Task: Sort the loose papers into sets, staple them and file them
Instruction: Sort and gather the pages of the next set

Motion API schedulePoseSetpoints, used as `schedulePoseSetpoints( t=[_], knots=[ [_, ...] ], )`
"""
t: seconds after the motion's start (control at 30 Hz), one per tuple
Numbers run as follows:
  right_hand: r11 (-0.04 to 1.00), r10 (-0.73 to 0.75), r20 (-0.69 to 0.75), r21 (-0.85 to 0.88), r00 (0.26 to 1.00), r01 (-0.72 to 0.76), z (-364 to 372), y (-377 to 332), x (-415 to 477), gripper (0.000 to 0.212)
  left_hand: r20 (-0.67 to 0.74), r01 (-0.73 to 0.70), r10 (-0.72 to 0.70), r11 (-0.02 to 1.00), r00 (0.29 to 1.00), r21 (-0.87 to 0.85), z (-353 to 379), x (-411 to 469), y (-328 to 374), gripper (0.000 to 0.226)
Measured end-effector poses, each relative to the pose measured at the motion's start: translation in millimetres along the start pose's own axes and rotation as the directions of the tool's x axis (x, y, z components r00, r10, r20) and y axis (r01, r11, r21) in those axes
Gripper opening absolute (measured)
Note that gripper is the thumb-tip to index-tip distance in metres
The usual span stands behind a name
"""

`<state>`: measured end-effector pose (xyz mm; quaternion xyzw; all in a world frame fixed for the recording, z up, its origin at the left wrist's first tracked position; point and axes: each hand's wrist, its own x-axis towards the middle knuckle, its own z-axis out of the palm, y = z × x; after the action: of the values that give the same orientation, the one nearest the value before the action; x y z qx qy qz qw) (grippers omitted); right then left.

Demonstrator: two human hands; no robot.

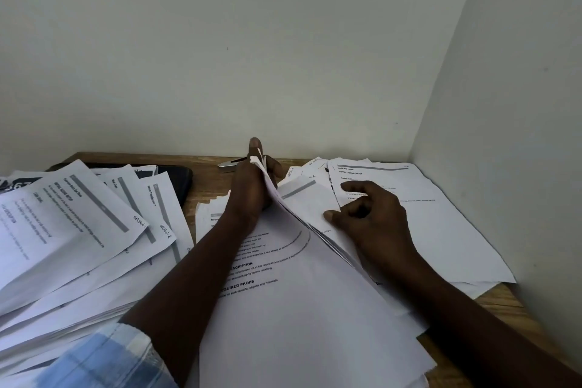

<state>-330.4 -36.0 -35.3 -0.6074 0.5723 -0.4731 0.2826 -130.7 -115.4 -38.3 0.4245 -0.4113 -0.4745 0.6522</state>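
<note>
My left hand (256,179) pinches the top corner of a thin set of white sheets (302,217) and lifts it off the middle pile of printed papers (283,309). My right hand (374,220) rests on the papers just right of the lifted set, fingers loosely bent, thumb near the sheets' edge. A silver stapler (228,165) lies behind my left hand, mostly hidden. More printed sheets (409,198) lie to the right, and a fanned pile with handwritten section labels (94,220) lies to the left.
The wooden desk (208,176) sits in a corner, with a pale wall behind and another (504,135) close on the right. A dark flat object (179,179) lies under the left pile near the back.
</note>
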Motion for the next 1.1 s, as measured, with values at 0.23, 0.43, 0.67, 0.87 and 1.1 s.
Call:
schedulePoseSetpoints(
  t=[0.23, 0.43, 0.67, 0.87, 1.1],
  knots=[
    [0.996, -0.026, 0.027, -0.088, 0.999, 0.028, -3, -7, -1, 0.018, 0.083, -0.117, 0.098, 0.96, 0.992, 0.256, -2, -10, -6, 0.087],
    [0.966, -0.179, -0.013, -0.193, 0.984, 0.173, -1, -1, -3, 0.017, 0.114, -0.135, 0.105, 0.945, 0.988, 0.299, -5, -7, -7, 0.091],
    [0.991, -0.097, 0.106, 0.099, 0.99, 0.087, 4, -11, -5, 0.029, 0.018, -0.117, 0.118, 0.929, 0.993, 0.35, -5, -6, -6, 0.072],
    [0.996, -0.004, 0.064, -0.092, 0.998, 0.01, 0, 0, 2, 0.011, -0.073, -0.052, 0.058, 0.995, 0.996, 0.083, -3, -10, 6, 0.065],
    [0.982, 0.071, 0.131, 0.164, 0.989, -0.092, 2, 2, 2, 0.038, -0.038, -0.004, -0.003, 0.981, 0.999, -0.195, -13, -2, 1, 0.093]
  ],
)
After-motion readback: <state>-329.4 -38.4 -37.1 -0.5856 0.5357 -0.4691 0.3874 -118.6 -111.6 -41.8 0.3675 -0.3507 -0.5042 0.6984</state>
